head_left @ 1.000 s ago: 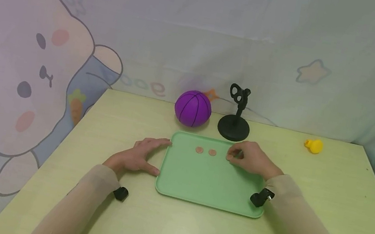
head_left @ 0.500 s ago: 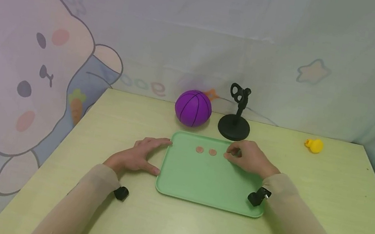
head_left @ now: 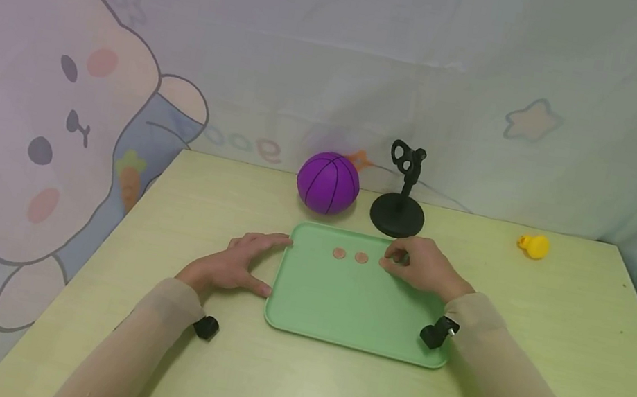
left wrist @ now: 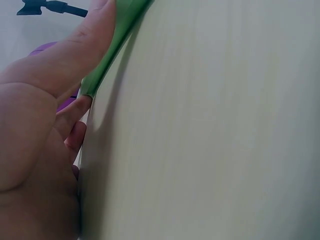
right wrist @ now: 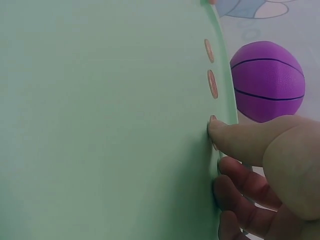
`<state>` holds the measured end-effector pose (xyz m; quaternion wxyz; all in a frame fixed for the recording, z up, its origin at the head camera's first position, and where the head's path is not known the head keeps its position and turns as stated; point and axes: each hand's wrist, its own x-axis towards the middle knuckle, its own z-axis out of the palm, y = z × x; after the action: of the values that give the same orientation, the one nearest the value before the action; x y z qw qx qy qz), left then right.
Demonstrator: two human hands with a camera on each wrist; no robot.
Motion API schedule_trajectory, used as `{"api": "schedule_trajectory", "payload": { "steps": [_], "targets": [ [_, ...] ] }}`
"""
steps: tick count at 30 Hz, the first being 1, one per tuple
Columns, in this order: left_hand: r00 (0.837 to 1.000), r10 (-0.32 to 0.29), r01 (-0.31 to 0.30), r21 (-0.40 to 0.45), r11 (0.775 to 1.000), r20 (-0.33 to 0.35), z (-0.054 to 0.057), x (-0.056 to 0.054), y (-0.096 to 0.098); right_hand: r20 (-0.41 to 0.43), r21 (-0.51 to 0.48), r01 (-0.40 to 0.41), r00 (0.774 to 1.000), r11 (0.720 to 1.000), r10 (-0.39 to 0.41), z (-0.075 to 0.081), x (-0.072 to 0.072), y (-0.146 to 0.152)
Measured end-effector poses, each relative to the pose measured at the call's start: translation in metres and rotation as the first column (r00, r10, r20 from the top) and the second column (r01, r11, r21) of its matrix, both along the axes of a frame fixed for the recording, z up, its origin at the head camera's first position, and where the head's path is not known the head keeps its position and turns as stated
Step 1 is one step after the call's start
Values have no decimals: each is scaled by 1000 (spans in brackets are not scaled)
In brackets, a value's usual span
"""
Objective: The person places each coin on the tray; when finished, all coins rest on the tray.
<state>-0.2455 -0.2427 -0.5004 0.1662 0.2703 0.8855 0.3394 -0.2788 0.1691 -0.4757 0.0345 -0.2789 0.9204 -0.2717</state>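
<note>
A green tray (head_left: 351,302) lies on the table, with two copper-coloured coins (head_left: 339,253) side by side near its far edge. A third coin (right wrist: 213,118), mostly hidden, sits in line with them under the right thumb. My right hand (head_left: 423,267) has its fingers curled and holds this third coin between thumb and fingertips, down on the tray. My left hand (head_left: 235,262) touches the tray's left rim with thumb and fingers spread. In the left wrist view, the left thumb (left wrist: 75,55) lies against the green rim.
Behind the tray stand a purple ball (head_left: 328,183) with black lines and a black stand (head_left: 397,216) on a round base. A small yellow toy (head_left: 534,246) lies at the far right. A printed curtain (head_left: 318,51) hangs behind the table.
My right hand has slid slightly left along the tray with the third coin, toward the other two, and is now almost still. The left hand has stayed in place.
</note>
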Motion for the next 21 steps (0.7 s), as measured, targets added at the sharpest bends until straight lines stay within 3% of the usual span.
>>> {"api": "schedule_trajectory", "payload": {
  "steps": [12, 21],
  "targets": [
    [1000, 13, -13, -2, 1000, 23, -2, 0, -1, 39, 9, 40, 998, 999, -41, -2, 0, 2],
    [1000, 9, -9, 11, 1000, 16, -2, 0, 0, 29, -8, 41, 999, 999, -41, 5, 6, 18]
  ]
}}
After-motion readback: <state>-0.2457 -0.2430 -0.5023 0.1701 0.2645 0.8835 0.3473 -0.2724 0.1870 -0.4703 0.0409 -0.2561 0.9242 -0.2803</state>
